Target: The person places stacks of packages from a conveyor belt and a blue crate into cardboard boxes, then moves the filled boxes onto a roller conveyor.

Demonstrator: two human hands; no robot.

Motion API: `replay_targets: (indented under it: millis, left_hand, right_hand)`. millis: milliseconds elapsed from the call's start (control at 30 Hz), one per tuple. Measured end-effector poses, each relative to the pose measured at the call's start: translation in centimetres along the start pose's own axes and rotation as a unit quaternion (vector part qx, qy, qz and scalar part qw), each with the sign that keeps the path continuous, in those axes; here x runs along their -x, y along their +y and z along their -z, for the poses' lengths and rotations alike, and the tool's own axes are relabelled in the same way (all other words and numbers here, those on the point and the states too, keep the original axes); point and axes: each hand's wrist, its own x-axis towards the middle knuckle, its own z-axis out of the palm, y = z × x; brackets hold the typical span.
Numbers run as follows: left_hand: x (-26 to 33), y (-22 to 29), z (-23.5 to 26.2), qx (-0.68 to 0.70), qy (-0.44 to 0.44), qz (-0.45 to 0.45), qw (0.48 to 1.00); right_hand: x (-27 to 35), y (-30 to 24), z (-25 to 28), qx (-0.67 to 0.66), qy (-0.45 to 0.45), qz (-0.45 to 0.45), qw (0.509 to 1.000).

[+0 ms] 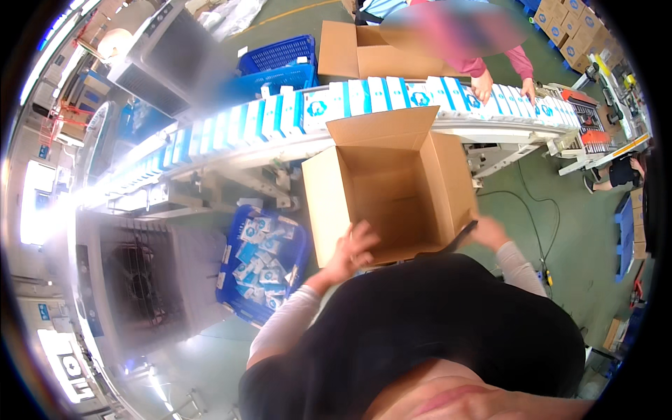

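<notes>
An open cardboard box [399,182] stands in front of me, its inside bare as far as I can see. Its far flap is up, and the left and right flaps lean outward. My left hand [353,248] is at the near left edge of the box with its fingers apart, holding nothing. Beside the near right corner is my right hand [488,232], blurred, with its fingers partly hidden by the flap. A dark strip [458,238] lies along that corner; what it is I cannot tell.
Beyond the box, a conveyor [280,145] carries a row of white and blue packs [336,100]. A co-worker's hands [483,85] touch packs at the far right. A blue basket [302,245] of small packets stands left. Another cardboard box [339,52] sits behind the conveyor; a cable [535,231] lies right.
</notes>
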Motion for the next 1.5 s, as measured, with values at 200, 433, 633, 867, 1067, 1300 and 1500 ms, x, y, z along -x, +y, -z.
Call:
replay_targets:
  millis: [200,433,633,867,1067,1300,1500]
  left_hand:
    - [-19.6,-4.9,20.7,-0.047,0.273,0.136,0.951]
    - [-28.4,-13.5,20.4,-0.258,-0.133,0.298,0.91]
    - [-28.8,-14.8,19.8,-0.27,-0.175,0.224,0.92]
    - [-32.4,-11.2,16.3,-0.3,-0.211,0.136,0.92]
    - [-34.6,-11.2,14.8,-0.328,-0.183,0.282,0.883]
    - [-34.5,-15.6,16.7,-0.188,-0.099,0.305,0.928]
    - [-30.4,-10.8,20.4,-0.231,0.052,0.235,0.943]
  right_hand:
    - [-16.2,-10.6,19.5,-0.269,0.257,0.202,0.906]
    - [-32.2,-24.1,17.6,-0.014,0.136,0.252,0.958]
    - [-31.0,-25.4,20.9,-0.137,0.111,0.277,0.944]
    - [-31.2,-34.5,37.9,-0.213,0.204,0.426,0.856]
    - [-30.8,-26.8,32.3,-0.138,0.256,0.354,0.889]
    - [-31.5,-8.8,15.4,-0.062,0.102,0.05,0.992]
    - [-30.1,-12.0,13.5,-0.29,-0.002,0.086,0.953]
